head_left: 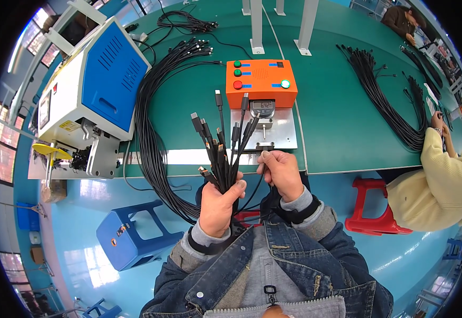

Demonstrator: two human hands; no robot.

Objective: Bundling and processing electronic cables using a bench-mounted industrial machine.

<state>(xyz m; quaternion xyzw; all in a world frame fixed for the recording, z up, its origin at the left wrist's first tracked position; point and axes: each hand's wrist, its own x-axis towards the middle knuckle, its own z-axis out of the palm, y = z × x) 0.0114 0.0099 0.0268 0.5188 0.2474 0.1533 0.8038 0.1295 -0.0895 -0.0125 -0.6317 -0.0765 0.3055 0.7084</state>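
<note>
Left hand [219, 206] has a full grip on the cable bundle [222, 159], right hand [282, 172] pinches a single cable [263, 173] at the metal plate [288, 139]; imo a crooked push could bend its end.

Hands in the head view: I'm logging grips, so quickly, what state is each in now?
Left hand: closed, holding a bundle of black cables.
Right hand: closed, thumb and finger pinching another cable by the silver plate.

A bunch of black cables [221, 161] rises from the left hand [217, 206], its connector ends [218, 99] fanned out above the grip. Another black cable [263, 174] hangs below the right hand [282, 172], its end mostly hidden.
</note>
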